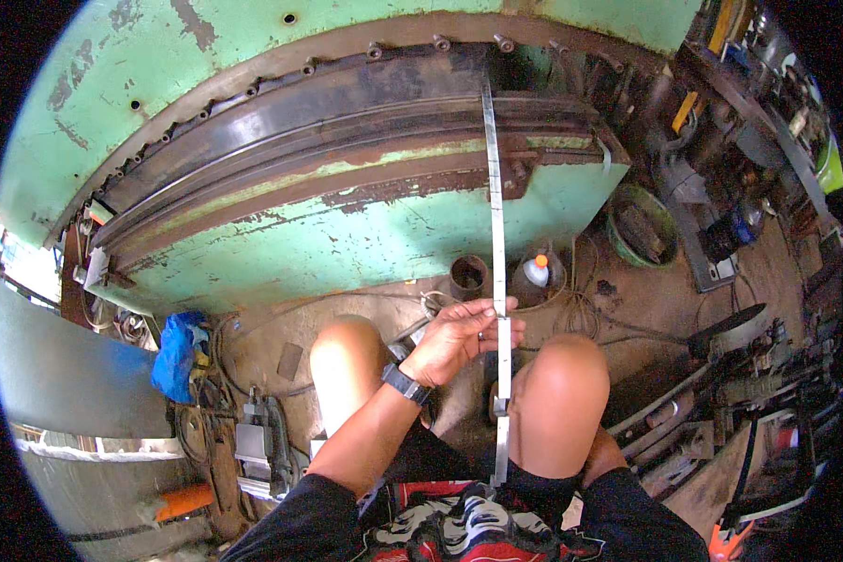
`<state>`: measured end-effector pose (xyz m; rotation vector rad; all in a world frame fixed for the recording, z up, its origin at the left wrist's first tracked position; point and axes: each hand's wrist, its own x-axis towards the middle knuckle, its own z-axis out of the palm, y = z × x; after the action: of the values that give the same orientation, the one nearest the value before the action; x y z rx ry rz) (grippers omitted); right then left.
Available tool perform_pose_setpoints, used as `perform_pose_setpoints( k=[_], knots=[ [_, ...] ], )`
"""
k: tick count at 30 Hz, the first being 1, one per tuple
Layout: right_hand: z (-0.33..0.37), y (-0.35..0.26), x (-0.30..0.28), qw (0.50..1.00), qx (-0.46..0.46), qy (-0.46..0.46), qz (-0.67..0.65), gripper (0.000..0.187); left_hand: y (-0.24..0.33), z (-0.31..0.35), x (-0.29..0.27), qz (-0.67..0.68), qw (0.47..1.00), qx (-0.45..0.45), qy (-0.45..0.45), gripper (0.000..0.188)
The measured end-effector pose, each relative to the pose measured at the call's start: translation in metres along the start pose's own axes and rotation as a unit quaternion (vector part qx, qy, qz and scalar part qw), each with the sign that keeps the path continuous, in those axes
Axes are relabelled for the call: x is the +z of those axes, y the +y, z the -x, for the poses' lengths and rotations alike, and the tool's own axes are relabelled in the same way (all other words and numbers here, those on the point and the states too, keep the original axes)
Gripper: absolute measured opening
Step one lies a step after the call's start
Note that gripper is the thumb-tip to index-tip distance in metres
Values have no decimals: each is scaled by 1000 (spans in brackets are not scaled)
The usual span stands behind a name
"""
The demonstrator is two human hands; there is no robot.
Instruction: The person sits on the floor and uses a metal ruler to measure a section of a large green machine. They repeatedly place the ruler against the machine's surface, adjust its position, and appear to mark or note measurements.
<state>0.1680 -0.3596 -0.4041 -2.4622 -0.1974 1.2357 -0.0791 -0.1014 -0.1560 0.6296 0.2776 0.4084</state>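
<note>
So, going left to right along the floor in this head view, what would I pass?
Blue crumpled bag → grey metal vise → left hand gripping the long metal strip → white bottle with an orange cap → round green tub.

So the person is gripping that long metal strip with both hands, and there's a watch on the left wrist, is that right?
Not quite. The head view shows only the left hand on the long metal strip; no right hand is in view. The rest holds: a dark watch sits on the left wrist, and the strip runs from the lap up to the green machine.
</note>
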Motion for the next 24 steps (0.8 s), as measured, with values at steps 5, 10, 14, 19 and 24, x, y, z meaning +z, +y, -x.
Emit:
perform_pose_setpoints(
  k=[5,10,14,19,24],
  knots=[
    [-2,6,-6,1000,-14,15,-2,45,8,-9,1,17,999,13,-24,38],
    [14,-70,-67,960,-205,130,-138,46,34,-33,20,31,998,39,-28,37],
    [173,-171,-152,829,-407,22,-383,46,63,-68,35,46,995,66,-50,32],
    [322,-235,-142,824,-546,-44,-144,59,88,-119,17,60,990,121,-47,28],
    [295,-273,-111,819,-559,108,-76,49,105,-151,12,84,984,154,-37,28]
  ],
)
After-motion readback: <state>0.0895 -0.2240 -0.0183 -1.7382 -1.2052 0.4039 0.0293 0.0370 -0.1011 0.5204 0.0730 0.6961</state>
